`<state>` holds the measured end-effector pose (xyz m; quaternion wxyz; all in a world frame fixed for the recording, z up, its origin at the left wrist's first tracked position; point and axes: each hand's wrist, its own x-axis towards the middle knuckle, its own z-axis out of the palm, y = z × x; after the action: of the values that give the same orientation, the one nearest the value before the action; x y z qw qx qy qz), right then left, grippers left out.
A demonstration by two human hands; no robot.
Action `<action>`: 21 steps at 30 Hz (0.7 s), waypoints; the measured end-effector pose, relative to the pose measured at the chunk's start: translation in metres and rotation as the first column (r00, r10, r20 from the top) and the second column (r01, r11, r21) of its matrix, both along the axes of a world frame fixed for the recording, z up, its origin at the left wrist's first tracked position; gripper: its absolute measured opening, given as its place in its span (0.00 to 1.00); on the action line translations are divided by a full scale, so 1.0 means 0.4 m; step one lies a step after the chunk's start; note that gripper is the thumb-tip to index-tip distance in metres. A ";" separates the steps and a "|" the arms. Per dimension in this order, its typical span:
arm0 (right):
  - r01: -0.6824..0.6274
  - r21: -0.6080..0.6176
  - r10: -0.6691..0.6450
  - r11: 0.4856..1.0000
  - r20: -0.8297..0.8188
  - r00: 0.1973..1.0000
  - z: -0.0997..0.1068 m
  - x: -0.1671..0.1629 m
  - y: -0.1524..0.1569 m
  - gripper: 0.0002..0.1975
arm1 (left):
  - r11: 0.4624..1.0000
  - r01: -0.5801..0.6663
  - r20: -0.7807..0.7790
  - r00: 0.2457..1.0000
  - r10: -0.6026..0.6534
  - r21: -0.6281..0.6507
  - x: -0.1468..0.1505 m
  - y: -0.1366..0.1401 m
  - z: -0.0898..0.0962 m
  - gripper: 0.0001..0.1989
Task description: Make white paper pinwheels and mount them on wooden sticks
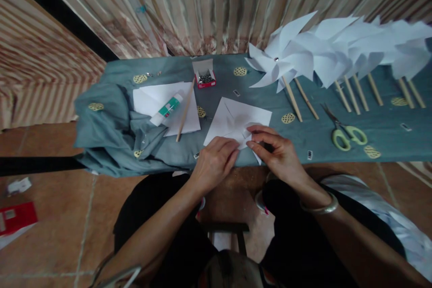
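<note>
A white square sheet of paper [232, 119] with cut slits lies at the front edge of the cloth-covered table, one corner toward me. My left hand [216, 159] presses closed fingers on its near left side, gripping the paper close to the middle. Thumb and fingers of my right hand [276, 150] pinch a curled flap of the same sheet. The two hands' fingertips are a short way apart, and they partly cover the near part of the paper.
Left of the sheet, a glue stick [168, 109] and a wooden stick [185, 110] lie on stacked white paper [192, 121]. Behind stands an open red box [204, 80] of small metal pins. Finished paper pinwheels [276, 56] on sticks and green-handled scissors [347, 135] are at right.
</note>
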<state>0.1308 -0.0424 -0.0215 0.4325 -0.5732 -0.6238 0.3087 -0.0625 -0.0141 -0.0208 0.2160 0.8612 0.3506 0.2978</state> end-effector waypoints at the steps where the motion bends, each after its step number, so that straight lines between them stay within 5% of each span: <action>1: 0.011 0.006 -0.011 1.000 0.042 0.999 0.000 -0.001 0.002 0.01 | 1.000 -0.007 0.000 1.000 0.007 -0.002 0.000 -0.002 0.000 0.10; 8: 0.063 0.057 -0.074 0.996 0.232 0.970 -0.001 -0.015 0.013 0.04 | 0.998 0.061 -0.012 0.998 -0.061 0.021 0.001 0.000 -0.004 0.11; 21: 0.087 0.088 -0.111 0.992 0.311 0.944 -0.003 -0.028 0.028 0.05 | 0.992 0.045 0.027 0.999 -0.042 -0.116 0.002 0.024 -0.009 0.10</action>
<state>0.1196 -0.0311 -0.0227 0.3631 -0.6294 -0.6661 0.1681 -0.0618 -0.0045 -0.0244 0.2769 0.8509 0.3457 0.2826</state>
